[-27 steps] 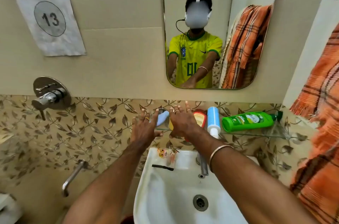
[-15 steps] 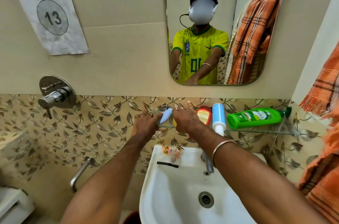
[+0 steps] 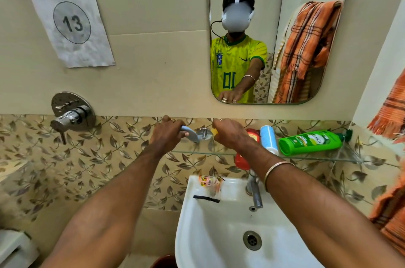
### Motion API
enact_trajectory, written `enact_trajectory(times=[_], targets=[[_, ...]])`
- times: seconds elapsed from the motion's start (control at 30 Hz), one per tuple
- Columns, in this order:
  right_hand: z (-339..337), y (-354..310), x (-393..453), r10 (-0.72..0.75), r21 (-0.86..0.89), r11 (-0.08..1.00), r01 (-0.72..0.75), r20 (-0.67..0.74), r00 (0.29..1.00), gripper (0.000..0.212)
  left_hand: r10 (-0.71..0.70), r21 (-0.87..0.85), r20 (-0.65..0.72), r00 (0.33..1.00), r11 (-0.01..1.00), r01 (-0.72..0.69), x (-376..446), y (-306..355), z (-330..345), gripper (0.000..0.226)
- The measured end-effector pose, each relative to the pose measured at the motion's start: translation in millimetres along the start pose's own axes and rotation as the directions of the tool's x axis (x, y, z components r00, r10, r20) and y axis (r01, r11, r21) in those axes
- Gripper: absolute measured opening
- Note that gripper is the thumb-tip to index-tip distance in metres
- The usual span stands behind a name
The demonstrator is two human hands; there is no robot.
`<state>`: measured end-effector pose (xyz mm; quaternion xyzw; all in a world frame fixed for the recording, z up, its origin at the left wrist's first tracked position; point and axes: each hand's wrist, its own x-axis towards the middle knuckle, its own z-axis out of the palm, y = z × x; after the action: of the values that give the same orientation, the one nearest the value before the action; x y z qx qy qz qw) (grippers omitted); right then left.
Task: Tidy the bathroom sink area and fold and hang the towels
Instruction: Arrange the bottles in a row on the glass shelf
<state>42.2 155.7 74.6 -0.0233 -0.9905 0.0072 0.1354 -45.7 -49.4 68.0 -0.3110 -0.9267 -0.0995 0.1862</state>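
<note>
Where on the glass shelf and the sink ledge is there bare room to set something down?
The glass shelf is crowded: green bottle lying flat, blue-and-white bottle, red bottle, both hands at its left end. Sink ledge: bare patch between sachets and tap; the basin is free.

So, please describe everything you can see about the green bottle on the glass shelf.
The green bottle looks like glossy bright green plastic and lies on its side on the glass shelf, near the shelf's right end. A darker green cap at its right end points toward the corner of the wall. Its label, white and yellow with print, faces up and forward; the print is too blurred to read. The blue and white bottle stands just to its left. Neither hand touches it.
</note>
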Motion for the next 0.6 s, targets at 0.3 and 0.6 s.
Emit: enact_trajectory(times=[0.3,0.6], targets=[[-7.9,-19.3,21.1,0.066,0.254,0.966,-0.059,-0.019,0.998,0.034,-0.007,-0.005,0.112,0.994,1.0,0.008,25.8,-24.9,-12.1,0.033],[0.9,-33.4,35.3,0.02,0.33,0.944,-0.026,0.021,1.0,0.04,0.051,0.025,0.167,0.985,0.998,-0.056,37.9,-27.8,-11.8,0.033]])
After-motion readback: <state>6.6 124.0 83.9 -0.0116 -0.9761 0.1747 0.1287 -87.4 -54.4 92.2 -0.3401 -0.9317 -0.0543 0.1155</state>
